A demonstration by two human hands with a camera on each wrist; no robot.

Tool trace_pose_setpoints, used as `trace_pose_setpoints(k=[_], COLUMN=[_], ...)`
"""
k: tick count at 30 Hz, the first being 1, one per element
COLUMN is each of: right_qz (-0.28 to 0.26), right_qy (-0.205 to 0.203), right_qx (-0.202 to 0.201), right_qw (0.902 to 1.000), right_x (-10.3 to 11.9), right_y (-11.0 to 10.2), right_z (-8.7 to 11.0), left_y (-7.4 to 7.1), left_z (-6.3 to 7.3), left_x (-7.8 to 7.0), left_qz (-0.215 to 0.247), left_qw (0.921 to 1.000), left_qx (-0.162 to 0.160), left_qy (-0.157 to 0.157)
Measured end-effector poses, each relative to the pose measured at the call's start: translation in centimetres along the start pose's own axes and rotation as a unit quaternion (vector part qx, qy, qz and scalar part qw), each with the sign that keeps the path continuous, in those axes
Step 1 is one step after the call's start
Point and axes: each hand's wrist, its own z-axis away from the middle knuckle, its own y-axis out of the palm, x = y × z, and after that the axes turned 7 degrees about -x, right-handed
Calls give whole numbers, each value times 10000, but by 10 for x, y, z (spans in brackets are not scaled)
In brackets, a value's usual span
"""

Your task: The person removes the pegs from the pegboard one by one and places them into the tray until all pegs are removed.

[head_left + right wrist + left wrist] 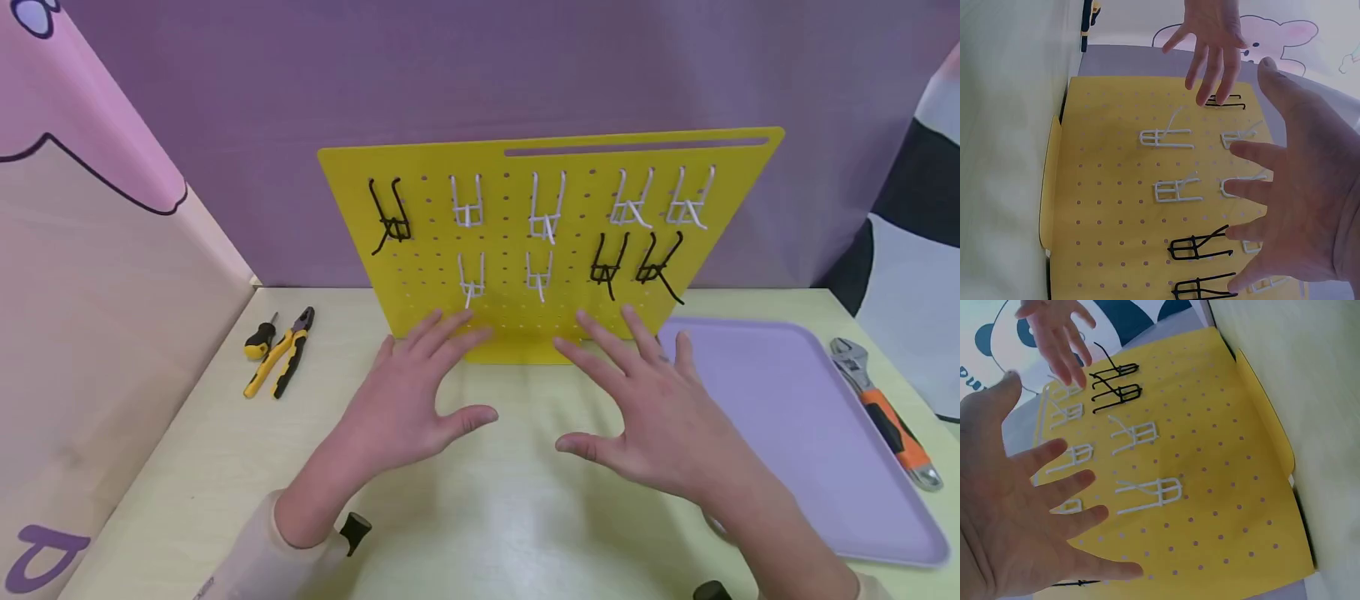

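A yellow pegboard (pixel 450 233) stands upright on the table, with several white hooks (pixel 546 204) and black hooks (pixel 609 265) hung on it in two rows. Before its lower left part, my left hand (pixel 408 400) is spread with straight fingers and holds nothing. My right hand (pixel 652 400) is spread the same way before the lower right part, its palm also bare. Both thumbs point inward towards each other. In the left wrist view the fingers of the left hand (pixel 1029 506) overlap the board's holes and hooks; the right wrist view has the right hand (pixel 1304 181) likewise.
Pliers (pixel 283 354) with yellow and black handles lie at the left beside a stubby screwdriver (pixel 260 342). On the right is a lilac tray (pixel 780 400), with an orange-handled adjustable wrench (pixel 885 412) along its outer side. A purple wall (pixel 480 67) rises behind the board.
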Motion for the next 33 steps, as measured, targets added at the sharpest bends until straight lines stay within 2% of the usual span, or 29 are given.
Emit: trace_pose_setpoints(k=[4, 8, 14, 20, 23, 27, 30, 33], right_qz=[-289, -494, -797, -1364, -1432, -1511, -1824, -2145], right_qy=[-82, -203, -255, -146, 0, 295, 836, 1772], right_qx=[-340, -685, -1315, -2217, -2458, -2728, -2834, -2788], right_qw=[9990, 9962, 9878, 9654, 9587, 9497, 9378, 9192], right_x=[-4, -10, -20, -36, -44, -56, -65, -74], right_y=[-6, -13, -14, -13, -11, -12, -16, -20], right_z=[-2, -2, -2, -4, -4, -5, -6, -5], left_y=[-5, -10, -13, -14, -14, -14, -14, -12], left_z=[-3, -5, -8, -9, -9, -10, -11, -13], left_x=[9, 20, 39, 58, 68, 79, 86, 93], left_qz=[421, 850, 1653, 2292, 2524, 2628, 2817, 3102], left_qw=[9979, 9916, 9738, 9458, 9300, 9141, 8958, 8728], left_qx=[-497, -952, -1470, -2043, -2225, -2328, -2533, -2786], left_qy=[-23, -196, -523, -1062, -1481, -2030, -2323, -2539])
